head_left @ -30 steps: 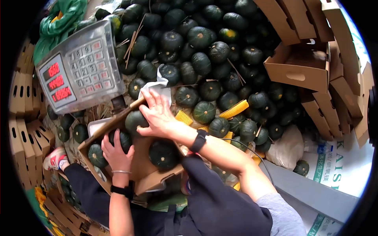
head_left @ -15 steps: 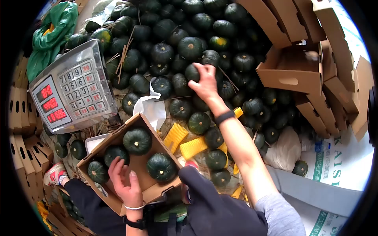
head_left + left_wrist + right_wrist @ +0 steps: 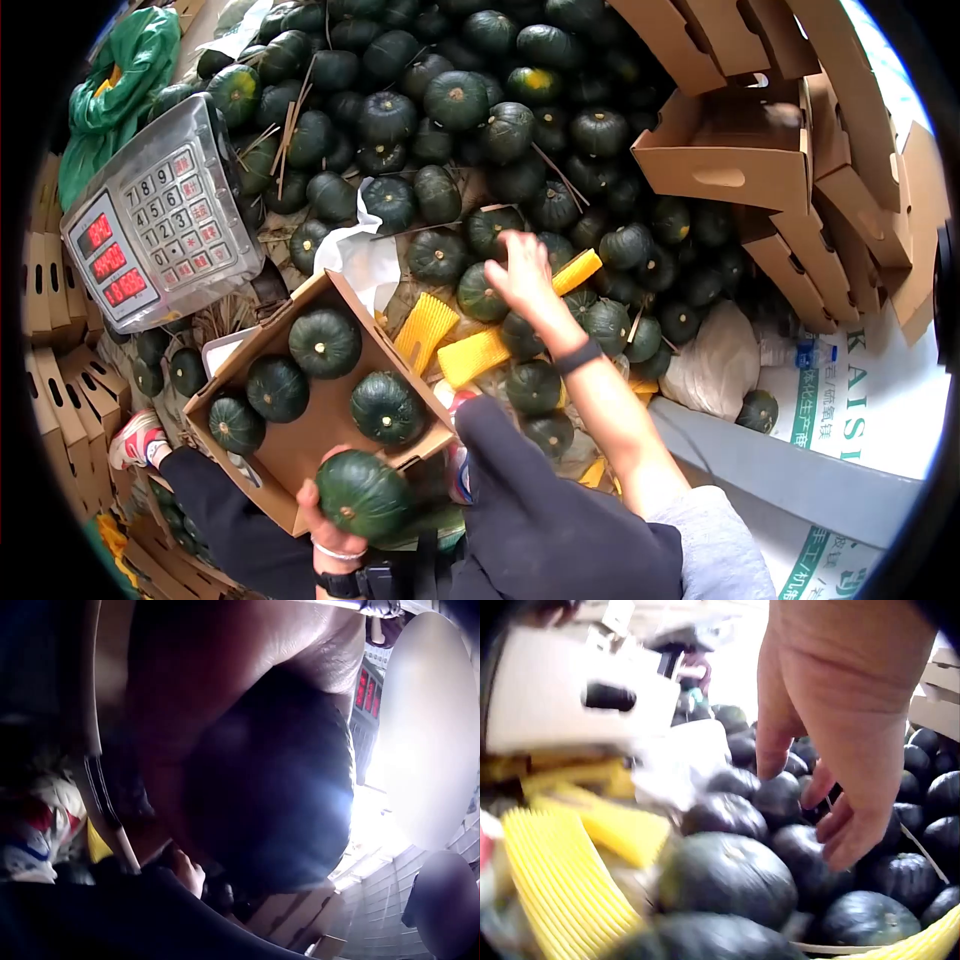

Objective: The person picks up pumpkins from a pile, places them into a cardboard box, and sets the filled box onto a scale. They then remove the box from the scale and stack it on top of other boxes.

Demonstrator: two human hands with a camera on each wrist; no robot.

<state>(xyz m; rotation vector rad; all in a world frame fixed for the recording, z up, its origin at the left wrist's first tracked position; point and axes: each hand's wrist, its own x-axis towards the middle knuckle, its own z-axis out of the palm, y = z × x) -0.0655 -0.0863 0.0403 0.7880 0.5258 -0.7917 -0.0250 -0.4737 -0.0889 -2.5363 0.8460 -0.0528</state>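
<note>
My left hand [image 3: 325, 522] grips a dark green kabocha squash [image 3: 365, 492] at the near edge of a cardboard box [image 3: 400, 345]; its dark bulk [image 3: 270, 787] fills the middle of the left wrist view. Inside the box sit several more squashes, one of them a kabocha [image 3: 325, 343] in the far corner. My right hand [image 3: 525, 275] reaches over the squash pile, fingers loosely bent and holding nothing. In the right wrist view, its fingertips hang close over a squash [image 3: 810, 855] in the pile.
A scale with a lit red display [image 3: 165, 215] stands beyond the box, to the left. Yellow foam net sleeves [image 3: 472, 357] lie between box and pile. Stacked cartons [image 3: 720, 170] rise at right, more [image 3: 60, 400] at far left. A grey beam [image 3: 770, 465] crosses the lower right.
My right hand went from the box to a squash in the pile, then came nearer without it. My left hand left the box's inside and now holds a squash at its near edge.
</note>
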